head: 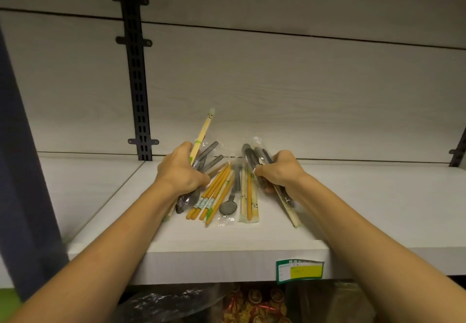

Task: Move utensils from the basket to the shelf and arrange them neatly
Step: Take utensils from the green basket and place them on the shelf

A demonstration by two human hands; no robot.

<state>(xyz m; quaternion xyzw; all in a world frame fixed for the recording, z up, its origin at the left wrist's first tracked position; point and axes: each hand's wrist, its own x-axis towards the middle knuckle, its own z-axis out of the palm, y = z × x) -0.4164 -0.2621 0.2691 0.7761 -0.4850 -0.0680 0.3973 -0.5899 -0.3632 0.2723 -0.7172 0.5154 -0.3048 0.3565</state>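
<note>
Pale wood-grain shelf with matching back panel, black slotted upright at left, price label on the front edge. Basket not in view.

Both hands are up on the shelf. Left hand is clenched round a mixed bunch: grey spoons plus one pale bamboo chopstick pair sticking up and back. Right hand is clenched round wrapped dark spoons, with a pale sleeved pair trailing toward the shelf edge.

Between the hands, loose on the shelf: orange chopstick packs fanned out, one wrapped grey spoon, one sleeved pack lying straight.

Risks, my read: slick wrappers mean a loose grip lets pieces slide out. The trailing pair could tip off the front. Setting either bunch down on the fan scatters it further.
</note>
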